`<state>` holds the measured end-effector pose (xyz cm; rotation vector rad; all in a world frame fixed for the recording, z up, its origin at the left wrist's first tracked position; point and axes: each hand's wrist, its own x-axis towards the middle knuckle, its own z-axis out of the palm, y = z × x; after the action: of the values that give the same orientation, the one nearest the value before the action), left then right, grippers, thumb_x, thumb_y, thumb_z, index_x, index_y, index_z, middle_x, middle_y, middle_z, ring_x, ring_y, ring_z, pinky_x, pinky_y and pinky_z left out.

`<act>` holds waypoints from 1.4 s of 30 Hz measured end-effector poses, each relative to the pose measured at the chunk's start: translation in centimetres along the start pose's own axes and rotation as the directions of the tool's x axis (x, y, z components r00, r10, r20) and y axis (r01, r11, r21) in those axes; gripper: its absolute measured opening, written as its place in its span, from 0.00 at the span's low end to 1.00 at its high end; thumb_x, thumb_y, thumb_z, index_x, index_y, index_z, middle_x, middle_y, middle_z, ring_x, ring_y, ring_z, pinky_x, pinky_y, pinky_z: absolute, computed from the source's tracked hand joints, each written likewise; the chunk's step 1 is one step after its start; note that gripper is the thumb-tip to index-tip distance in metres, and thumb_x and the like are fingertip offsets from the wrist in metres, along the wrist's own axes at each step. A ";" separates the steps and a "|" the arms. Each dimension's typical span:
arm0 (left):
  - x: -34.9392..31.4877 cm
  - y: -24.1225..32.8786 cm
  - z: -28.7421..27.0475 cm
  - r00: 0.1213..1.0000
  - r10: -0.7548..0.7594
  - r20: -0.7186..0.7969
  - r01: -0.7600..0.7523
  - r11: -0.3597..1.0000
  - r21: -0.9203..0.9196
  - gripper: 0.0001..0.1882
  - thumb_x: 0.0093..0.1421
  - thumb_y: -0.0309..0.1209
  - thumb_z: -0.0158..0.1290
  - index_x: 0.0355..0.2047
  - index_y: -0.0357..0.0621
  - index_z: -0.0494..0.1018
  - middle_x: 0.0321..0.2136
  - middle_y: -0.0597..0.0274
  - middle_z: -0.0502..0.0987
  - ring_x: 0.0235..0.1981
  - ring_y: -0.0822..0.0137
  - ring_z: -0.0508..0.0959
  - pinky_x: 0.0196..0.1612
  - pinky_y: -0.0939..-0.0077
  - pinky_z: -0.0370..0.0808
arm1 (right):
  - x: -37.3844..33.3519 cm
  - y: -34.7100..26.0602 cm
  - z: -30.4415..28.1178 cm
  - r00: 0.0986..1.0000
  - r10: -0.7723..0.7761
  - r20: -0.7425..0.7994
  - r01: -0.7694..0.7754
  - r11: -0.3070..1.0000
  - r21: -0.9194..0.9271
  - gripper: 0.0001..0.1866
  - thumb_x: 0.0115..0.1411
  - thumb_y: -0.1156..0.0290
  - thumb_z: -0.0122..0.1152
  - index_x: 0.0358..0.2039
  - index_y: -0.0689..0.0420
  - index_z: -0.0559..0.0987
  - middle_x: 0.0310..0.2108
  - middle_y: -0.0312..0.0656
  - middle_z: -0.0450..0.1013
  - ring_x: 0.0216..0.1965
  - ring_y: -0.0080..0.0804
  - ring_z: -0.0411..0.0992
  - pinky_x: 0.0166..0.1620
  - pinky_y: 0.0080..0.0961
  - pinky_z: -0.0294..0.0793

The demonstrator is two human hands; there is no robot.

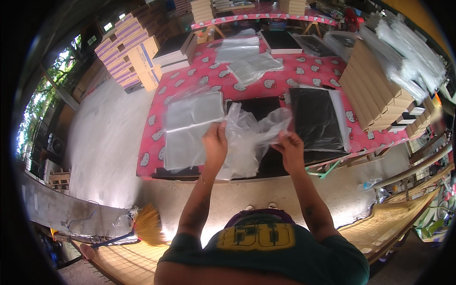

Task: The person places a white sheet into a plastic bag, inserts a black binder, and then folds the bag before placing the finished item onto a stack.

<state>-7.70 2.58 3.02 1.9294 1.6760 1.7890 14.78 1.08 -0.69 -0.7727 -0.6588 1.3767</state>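
Observation:
Between my two hands a clear plastic bag (249,140) hangs crumpled above the near part of the table. My left hand (216,138) pinches its left edge, and my right hand (289,147) pinches its right edge. Under the bag lies a black sheet or board (259,105), partly hidden. Beside my left hand is a stack of flat clear plastic bags (190,128). To the right of my right hand rests a black flat item in clear plastic (316,118), with a white edge along its right side.
A pink patterned tablecloth (304,71) covers the table. More clear bags (254,66) and a black-topped stack (281,42) lie farther back. Brown cartons (375,90) stand at right, stacked boxes (130,52) at left. A broom (147,225) lies near my lower left.

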 end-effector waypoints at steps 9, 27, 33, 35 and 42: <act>7.0 -20.1 -13.3 0.797 -0.424 -0.431 0.276 0.889 -0.365 0.13 0.65 0.33 0.45 0.27 0.36 0.69 0.21 0.57 0.72 0.25 0.64 0.71 0.31 0.68 0.71 | 4.2 -6.2 -11.0 0.999 -0.044 -0.022 0.048 0.970 0.238 0.13 0.66 0.63 0.49 0.41 0.58 0.75 0.40 0.39 0.75 0.40 0.28 0.74 0.46 0.27 0.75; -1.3 5.5 4.0 0.871 -0.154 0.466 0.374 0.823 -0.428 0.09 0.61 0.31 0.55 0.35 0.36 0.74 0.23 0.67 0.75 0.23 0.79 0.72 0.28 0.83 0.71 | -1.1 -3.6 3.1 0.989 -0.115 0.094 0.139 0.941 -0.307 0.02 0.61 0.75 0.58 0.31 0.57 0.77 0.32 0.32 0.74 0.34 0.14 0.71 0.37 0.13 0.68; -0.8 4.3 2.9 0.834 -0.240 0.498 0.504 0.698 -0.509 0.09 0.63 0.31 0.53 0.35 0.34 0.72 0.26 0.64 0.75 0.28 0.77 0.74 0.34 0.81 0.74 | -1.0 -3.4 1.5 0.969 -0.166 0.182 0.171 0.985 -0.010 0.05 0.59 0.77 0.59 0.30 0.56 0.72 0.29 0.33 0.74 0.30 0.17 0.71 0.37 0.16 0.70; -2.4 4.9 4.0 0.801 -0.029 0.598 0.410 0.755 -0.512 0.09 0.64 0.31 0.52 0.36 0.35 0.71 0.29 0.64 0.75 0.31 0.77 0.75 0.37 0.80 0.74 | -1.7 -3.4 2.7 0.971 -0.081 0.223 0.073 0.996 0.040 0.05 0.60 0.77 0.58 0.32 0.57 0.70 0.33 0.35 0.73 0.35 0.21 0.72 0.46 0.23 0.73; -0.8 -0.6 0.2 0.924 -0.357 0.136 0.381 0.871 -0.310 0.03 0.60 0.21 0.52 0.32 0.37 0.69 0.26 0.66 0.72 0.27 0.76 0.72 0.34 0.82 0.72 | -3.0 -5.4 1.4 0.956 -0.048 0.290 -0.041 0.955 0.293 0.10 0.65 0.70 0.50 0.46 0.55 0.68 0.38 0.36 0.72 0.44 0.34 0.73 0.54 0.41 0.72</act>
<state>-7.73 2.41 2.05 1.4054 1.4766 1.6918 16.67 -1.97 4.55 -0.3278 -0.6618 1.5597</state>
